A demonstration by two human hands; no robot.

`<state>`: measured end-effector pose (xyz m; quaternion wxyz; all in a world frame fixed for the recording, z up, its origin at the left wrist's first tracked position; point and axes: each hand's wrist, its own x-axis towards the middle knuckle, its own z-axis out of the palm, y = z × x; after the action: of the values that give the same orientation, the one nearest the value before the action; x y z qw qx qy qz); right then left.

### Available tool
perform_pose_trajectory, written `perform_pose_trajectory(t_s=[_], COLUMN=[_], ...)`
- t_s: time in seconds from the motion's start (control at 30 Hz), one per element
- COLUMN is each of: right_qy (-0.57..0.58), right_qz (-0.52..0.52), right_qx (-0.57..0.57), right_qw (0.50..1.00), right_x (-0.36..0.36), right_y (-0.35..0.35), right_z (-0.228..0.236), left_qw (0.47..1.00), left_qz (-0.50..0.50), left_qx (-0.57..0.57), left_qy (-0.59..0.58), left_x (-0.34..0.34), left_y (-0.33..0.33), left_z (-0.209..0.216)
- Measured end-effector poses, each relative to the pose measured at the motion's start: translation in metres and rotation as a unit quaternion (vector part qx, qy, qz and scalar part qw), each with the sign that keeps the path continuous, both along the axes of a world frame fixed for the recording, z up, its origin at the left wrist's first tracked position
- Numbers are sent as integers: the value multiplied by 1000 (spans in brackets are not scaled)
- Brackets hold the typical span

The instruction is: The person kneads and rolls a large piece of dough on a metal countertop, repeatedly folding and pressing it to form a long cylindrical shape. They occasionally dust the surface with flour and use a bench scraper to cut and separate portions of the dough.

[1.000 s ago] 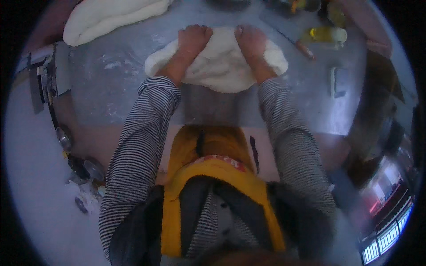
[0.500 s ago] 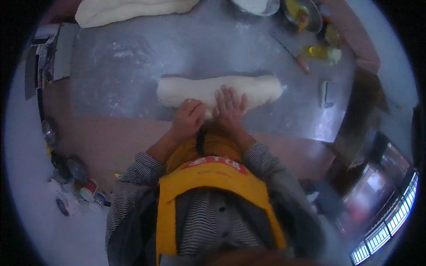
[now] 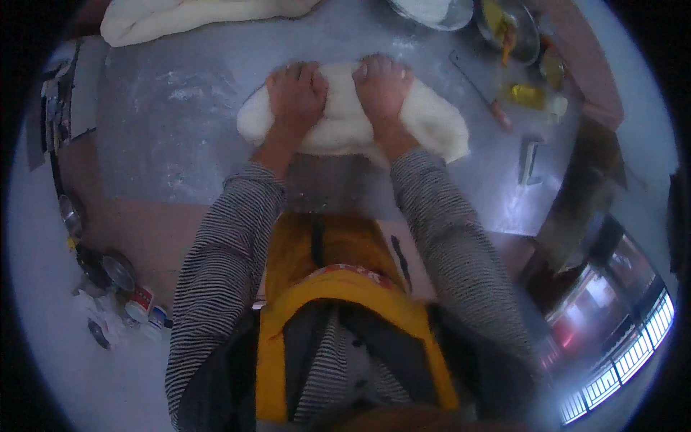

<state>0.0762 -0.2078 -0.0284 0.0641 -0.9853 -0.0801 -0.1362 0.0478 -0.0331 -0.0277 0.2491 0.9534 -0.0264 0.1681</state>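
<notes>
A thick piece of pale dough (image 3: 341,115) lies across the grey metal tabletop (image 3: 155,140) in front of me. My left hand (image 3: 296,95) presses down on its left part, fingers closed and curled over the far edge. On the right part, my right hand (image 3: 384,88) does the same, its fingers bent over the far side. Both arms are stretched forward. The dough bulges out at either side of the hands and sinks under them. What the fingertips touch beyond the far edge is hidden.
Another long dough slab (image 3: 183,23) lies at the far left. At the far right stand a metal bowl of white powder (image 3: 428,10), a bowl with yellow contents (image 3: 531,36) and a bottle of yellow liquid (image 3: 527,96). A wooden-handled rod (image 3: 498,114) and a flat scraper-like tool (image 3: 531,160) lie nearer.
Both hands have moved forward, away from my body, from the near edge to the top of the dough. The dough has shifted away and changed from a roll into a broader, bulging lump.
</notes>
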Motion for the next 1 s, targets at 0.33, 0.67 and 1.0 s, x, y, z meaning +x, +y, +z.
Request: perform_pose_trajectory(t_s=[0.33, 0.67, 1.0], right_qy=[394, 159, 4], right_qz=[60, 92, -10], right_qx=[363, -19, 32], right_qw=[842, 983, 999], right_x=[3, -185, 42], right_y=[-60, -143, -93], right_z=[108, -1, 17], left_qw=[961, 971, 985], left_qz=[-230, -210, 40], left_qx=[0, 66, 130], left_qy=[151, 93, 105], left_x=[-24, -153, 70], left_y=[35, -29, -54], left_z=[43, 19, 33])
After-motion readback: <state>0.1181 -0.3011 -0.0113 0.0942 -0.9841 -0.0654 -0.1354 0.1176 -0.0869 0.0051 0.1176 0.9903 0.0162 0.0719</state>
